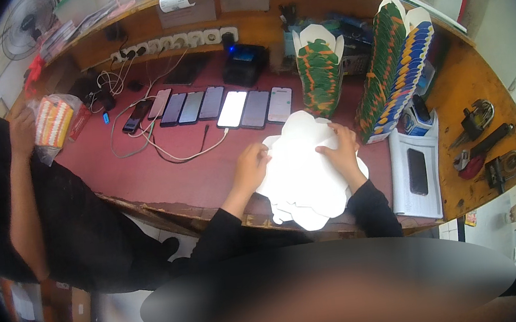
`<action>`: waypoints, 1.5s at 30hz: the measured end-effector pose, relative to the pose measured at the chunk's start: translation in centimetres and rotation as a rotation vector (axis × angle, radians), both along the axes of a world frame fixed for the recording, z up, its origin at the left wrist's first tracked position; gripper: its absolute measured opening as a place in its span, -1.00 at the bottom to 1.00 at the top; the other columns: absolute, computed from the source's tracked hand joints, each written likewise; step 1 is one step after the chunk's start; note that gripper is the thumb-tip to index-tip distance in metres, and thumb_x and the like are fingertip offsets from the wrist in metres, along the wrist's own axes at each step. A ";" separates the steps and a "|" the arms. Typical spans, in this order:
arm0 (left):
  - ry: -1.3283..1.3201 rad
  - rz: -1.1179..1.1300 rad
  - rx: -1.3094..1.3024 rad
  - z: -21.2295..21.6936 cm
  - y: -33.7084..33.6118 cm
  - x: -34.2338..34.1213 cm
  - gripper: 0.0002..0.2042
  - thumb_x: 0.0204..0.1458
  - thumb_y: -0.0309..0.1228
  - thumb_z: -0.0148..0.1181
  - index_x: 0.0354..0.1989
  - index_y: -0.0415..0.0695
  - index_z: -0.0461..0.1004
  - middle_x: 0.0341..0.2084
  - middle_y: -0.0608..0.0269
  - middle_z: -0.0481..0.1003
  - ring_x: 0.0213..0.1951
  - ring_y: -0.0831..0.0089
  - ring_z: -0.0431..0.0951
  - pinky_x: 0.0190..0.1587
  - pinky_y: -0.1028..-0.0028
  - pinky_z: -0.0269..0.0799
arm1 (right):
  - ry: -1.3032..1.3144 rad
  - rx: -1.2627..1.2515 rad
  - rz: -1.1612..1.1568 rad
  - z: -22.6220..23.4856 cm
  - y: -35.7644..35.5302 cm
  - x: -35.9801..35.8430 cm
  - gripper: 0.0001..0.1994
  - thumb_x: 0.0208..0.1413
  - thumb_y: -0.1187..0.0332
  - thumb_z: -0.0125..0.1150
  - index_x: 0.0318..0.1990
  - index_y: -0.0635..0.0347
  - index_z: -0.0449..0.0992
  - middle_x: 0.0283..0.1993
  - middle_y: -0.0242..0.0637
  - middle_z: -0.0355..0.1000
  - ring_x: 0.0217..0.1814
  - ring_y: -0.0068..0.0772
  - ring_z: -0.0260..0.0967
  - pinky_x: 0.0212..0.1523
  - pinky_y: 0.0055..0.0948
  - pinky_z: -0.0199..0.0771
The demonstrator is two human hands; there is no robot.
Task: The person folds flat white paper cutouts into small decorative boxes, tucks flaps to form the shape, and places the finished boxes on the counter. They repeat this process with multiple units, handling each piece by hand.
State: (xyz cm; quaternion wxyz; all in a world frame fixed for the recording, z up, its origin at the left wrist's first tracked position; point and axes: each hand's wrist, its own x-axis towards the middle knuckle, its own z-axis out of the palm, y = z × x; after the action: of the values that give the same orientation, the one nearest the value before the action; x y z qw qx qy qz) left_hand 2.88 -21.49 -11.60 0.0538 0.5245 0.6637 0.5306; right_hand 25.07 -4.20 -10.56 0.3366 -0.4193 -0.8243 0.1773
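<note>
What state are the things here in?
White card pieces: piled, white side up
Left hand: touching their left edge
Right hand: touching their right side
Bright-screened phone: lit, cable plugged in
Black phone: lying flat, unlit
Short green-orange stack: upright
Blue light: on

the person's bare left hand [250,169] bent its fingers inward, across from the bare right hand [343,151], whose thumb pointed left, apart from its curved fingers. a left black fabric sleeve [218,234] and a right black fabric sleeve [374,210] angled in from the near side, wrists uncovered.
</note>
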 end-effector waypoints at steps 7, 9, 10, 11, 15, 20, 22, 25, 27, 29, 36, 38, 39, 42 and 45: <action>-0.045 -0.087 0.079 2.6 0.9 -0.2 -0.73 -0.12 -0.52 0.46 -0.22 -0.21 0.55 -0.33 0.20 0.57 -0.29 0.25 0.58 -0.19 0.34 0.48 | 0.238 0.174 0.160 2.7 0.2 2.5 -0.78 -0.17 0.36 0.53 -0.35 0.13 0.61 -0.19 -0.38 0.55 0.06 -0.27 0.38 0.23 -0.24 0.11; 0.144 -0.074 0.136 3.3 1.2 -0.6 -0.80 -0.10 -0.52 0.41 -0.29 -0.19 0.54 -0.36 0.19 0.57 -0.29 0.20 0.55 -0.19 0.30 0.44 | 0.286 0.273 0.258 3.2 0.3 3.1 -0.81 -0.14 0.37 0.51 -0.34 0.12 0.62 -0.30 -0.44 0.57 -0.07 -0.37 0.47 0.23 -0.24 0.04; 0.238 -0.073 0.176 3.6 1.3 -0.8 -0.83 -0.09 -0.51 0.39 -0.32 -0.18 0.54 -0.37 0.19 0.58 -0.29 0.18 0.54 -0.19 0.28 0.42 | 0.275 0.290 0.274 3.3 0.3 3.3 -0.82 -0.12 0.39 0.50 -0.33 0.13 0.62 -0.29 -0.41 0.57 -0.08 -0.35 0.48 0.20 -0.24 0.10; 0.284 -0.072 0.195 3.9 1.3 -0.9 -0.85 -0.09 -0.51 0.38 -0.35 -0.18 0.55 -0.38 0.20 0.57 -0.29 0.18 0.54 -0.20 0.27 0.41 | 0.267 0.316 0.292 3.4 0.4 3.5 -0.82 -0.11 0.40 0.49 -0.32 0.14 0.63 -0.28 -0.37 0.58 -0.09 -0.32 0.49 0.17 -0.24 0.16; 0.352 -0.065 0.186 4.9 0.3 -0.5 -0.87 -0.03 -0.52 0.35 -0.30 -0.21 0.56 -0.36 0.13 0.59 -0.26 0.21 0.59 -0.16 0.26 0.46 | 0.265 0.244 0.388 3.4 0.2 3.7 -0.81 -0.04 0.42 0.45 -0.24 0.21 0.63 -0.29 -0.19 0.59 -0.19 -0.19 0.54 -0.04 -0.24 0.40; 0.045 -0.207 -0.195 7.9 -2.4 -0.7 -0.68 0.07 -0.44 0.31 0.00 -0.23 0.52 -0.16 0.00 0.63 -0.10 0.16 0.63 0.02 0.26 0.47 | 0.325 0.015 0.423 7.3 -1.3 2.6 -0.74 0.02 0.39 0.43 -0.13 0.24 0.61 -0.26 -0.10 0.60 -0.27 -0.05 0.55 -0.14 -0.22 0.48; 0.058 -0.266 -0.403 9.6 -3.9 -1.6 -0.58 0.10 -0.43 0.30 0.15 -0.23 0.46 -0.10 -0.03 0.63 -0.03 0.23 0.63 0.07 0.30 0.47 | 0.269 0.048 0.449 10.8 -1.8 2.3 -0.72 0.02 0.38 0.44 -0.10 0.23 0.62 -0.22 -0.11 0.61 -0.25 -0.04 0.56 -0.12 -0.23 0.48; -0.223 -0.226 -0.213 11.2 -6.2 -2.4 -0.59 0.14 -0.46 0.30 0.15 -0.30 0.45 -0.06 0.05 0.61 -0.02 0.35 0.61 0.00 0.40 0.50 | 0.169 0.303 0.445 16.7 -1.9 2.1 -0.68 0.00 0.37 0.45 -0.06 0.22 0.62 -0.13 -0.12 0.62 -0.14 -0.08 0.58 -0.08 -0.26 0.50; -0.420 -0.235 0.036 11.0 -7.9 -2.1 -0.54 0.18 -0.47 0.27 0.24 -0.33 0.39 -0.06 0.06 0.60 -0.02 0.39 0.59 0.02 0.41 0.49 | 0.302 0.286 0.481 19.1 -2.3 2.2 -0.63 -0.04 0.40 0.47 -0.02 0.19 0.63 -0.03 -0.18 0.62 -0.04 -0.20 0.58 0.01 -0.34 0.50; -0.534 -0.257 0.216 9.8 -9.8 -1.3 -0.53 0.22 -0.50 0.24 0.28 -0.38 0.35 -0.04 0.07 0.59 -0.04 0.38 0.59 0.04 0.43 0.48 | 0.492 0.114 0.518 19.6 -3.6 1.7 -0.63 -0.04 0.43 0.47 -0.01 0.17 0.64 -0.02 -0.21 0.61 -0.03 -0.27 0.57 0.03 -0.38 0.50; -0.668 -0.204 0.280 5.5 -14.1 0.3 -0.66 0.21 -0.51 0.23 0.13 -0.37 0.49 -0.08 0.10 0.61 -0.08 0.43 0.59 0.01 0.46 0.48 | 0.649 -0.159 0.920 18.8 -5.5 0.6 -0.62 0.06 0.33 0.39 0.05 0.24 0.61 0.10 -0.14 0.55 0.04 -0.32 0.54 0.11 -0.34 0.49; -0.794 -0.298 0.326 5.1 -14.6 0.8 -0.69 0.20 -0.50 0.21 0.09 -0.37 0.52 -0.10 0.10 0.62 -0.10 0.42 0.60 -0.01 0.47 0.49 | 0.700 -0.251 1.115 19.1 -5.5 0.6 -0.62 0.13 0.25 0.31 0.04 0.28 0.62 0.22 -0.04 0.47 0.14 -0.20 0.53 0.20 -0.25 0.46; -0.868 -0.320 0.293 5.0 -14.6 1.1 -0.69 0.20 -0.49 0.21 0.08 -0.38 0.52 -0.11 0.09 0.62 -0.11 0.41 0.61 -0.02 0.47 0.49 | 0.793 -0.481 1.226 19.0 -5.8 0.5 -0.61 0.13 0.23 0.28 0.04 0.29 0.62 0.28 0.02 0.40 0.20 -0.13 0.48 0.25 -0.20 0.41; -1.001 -0.450 0.241 4.9 -14.1 1.9 -0.69 0.19 -0.48 0.19 0.06 -0.39 0.52 -0.12 0.06 0.62 -0.15 0.39 0.62 -0.05 0.47 0.51 | 0.925 -0.913 1.498 18.1 -5.6 -0.3 -0.58 0.14 0.20 0.22 0.04 0.33 0.62 0.41 0.17 0.21 0.34 0.07 0.38 0.35 -0.06 0.31; -1.039 -0.469 0.178 4.9 -13.9 2.7 -0.68 0.16 -0.48 0.18 0.04 -0.41 0.52 -0.15 0.02 0.62 -0.18 0.37 0.65 -0.08 0.45 0.53 | 0.729 -0.747 1.656 17.0 -3.8 -2.7 -0.67 0.16 0.32 0.20 -0.03 0.36 0.65 0.40 0.25 0.19 0.33 0.16 0.38 0.29 0.03 0.40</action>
State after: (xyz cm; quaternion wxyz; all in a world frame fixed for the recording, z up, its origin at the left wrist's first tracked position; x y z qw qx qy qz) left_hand 5.60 -35.44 -6.65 0.4444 0.3306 0.3689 0.7464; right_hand 22.32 -7.98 6.44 0.1853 0.2926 -0.5942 0.7260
